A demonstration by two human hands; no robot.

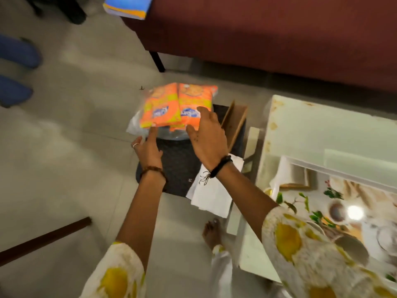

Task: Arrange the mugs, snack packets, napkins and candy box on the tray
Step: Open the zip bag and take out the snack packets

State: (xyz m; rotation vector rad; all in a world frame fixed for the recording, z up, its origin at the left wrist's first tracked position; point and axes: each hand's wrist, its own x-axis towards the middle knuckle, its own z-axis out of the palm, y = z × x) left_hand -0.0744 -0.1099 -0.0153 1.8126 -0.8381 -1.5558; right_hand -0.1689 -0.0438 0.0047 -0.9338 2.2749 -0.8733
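Two orange snack packets (178, 104) lie side by side on clear plastic at the far end of a dark quilted stool (178, 164). My left hand (148, 147) reaches toward the left packet, fingers spread, one fingertip touching its near edge. My right hand (206, 134) hovers open over the right packet, fingers resting on its near end. White napkins (212, 194) lie on the stool's near right corner. A brown open box (234, 121) stands beside the packets on the right. The flower-printed tray (335, 190) sits on the white table at the right, with a mug (337, 211) on it.
The white table (311, 130) fills the right side. A maroon sofa (268, 35) spans the back, with a black leg near the stool. A dark wooden bar (43, 239) crosses the floor at lower left. Blue slippers (17, 69) lie at far left. My bare foot (212, 233) stands below the napkins.
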